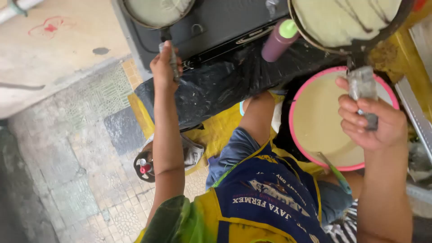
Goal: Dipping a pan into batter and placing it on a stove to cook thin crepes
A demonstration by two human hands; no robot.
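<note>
From my remote seat I look down over the person's chest and see 2 hands raised at once, each on the handle of its own pan. The left hand (163,67) is wrapped tight around the thin handle of the left pan (157,10), a round pan coated with pale batter that sits at the top edge of the view on a dark stove top (216,22). The right hand (371,119) is clenched around the cloth-wrapped handle (362,87) of the right pan (344,20), which is larger, spread with pale batter marked by dark streaks, and sits in the upper right corner. Just below that pan, and partly under the right hand, stands a pink-rimmed basin (310,148) filled with cream-coloured batter; a green-handled utensil (335,173) leans over its lower rim. Between the 2 pans a purple bottle with a green cap (279,40) lies tilted on the stove edge. Black plastic sheeting (216,85) hangs down the stove's front, with yellow sheeting (220,128) under it. The person's bare knee (258,112) rises between the hands, above a blue and yellow apron (270,198). On the tiled floor (81,171) to the left, near the left elbow, lies a small dark round object with a red part (144,167); I cannot tell what it is.
</note>
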